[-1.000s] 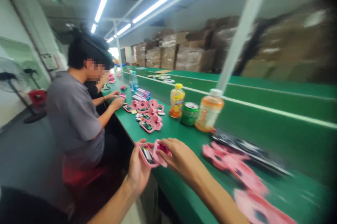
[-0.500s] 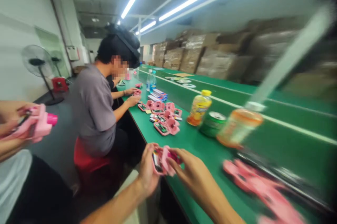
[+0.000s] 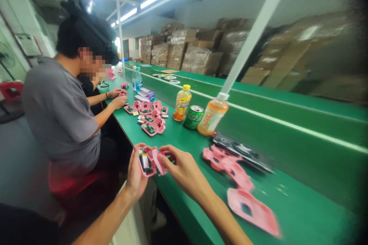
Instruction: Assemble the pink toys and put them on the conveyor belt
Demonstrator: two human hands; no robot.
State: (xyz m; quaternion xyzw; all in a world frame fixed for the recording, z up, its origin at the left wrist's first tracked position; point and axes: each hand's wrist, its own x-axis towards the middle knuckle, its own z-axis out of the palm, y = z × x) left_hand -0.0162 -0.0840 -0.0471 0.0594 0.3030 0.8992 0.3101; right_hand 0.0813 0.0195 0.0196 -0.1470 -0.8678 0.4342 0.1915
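Observation:
My left hand (image 3: 137,176) is wrapped around a small pink plastic housing (image 3: 153,170), its open side facing up. Inside lie a silver-and-black battery (image 3: 146,161) and some green circuit board. A second pink shell piece (image 3: 159,161) stands at the housing's right side, pinched between the thumb and fingers of my right hand (image 3: 179,164). Whether the two pink pieces are joined is hidden. Both hands are above the front edge of the green table (image 3: 184,203).
Loose pink shells (image 3: 253,210) lie at right beside a black device (image 3: 244,151). Beyond stand two drink bottles (image 3: 181,103), a green can (image 3: 194,117) and several open pink housings (image 3: 153,124). A co-worker in grey (image 3: 60,110) sits at left, holding a pink part.
The view has swung right, so the scene sits further left and the other person's hands at the left edge are gone. The housing's battery side now faces me more; both hands keep their hold.

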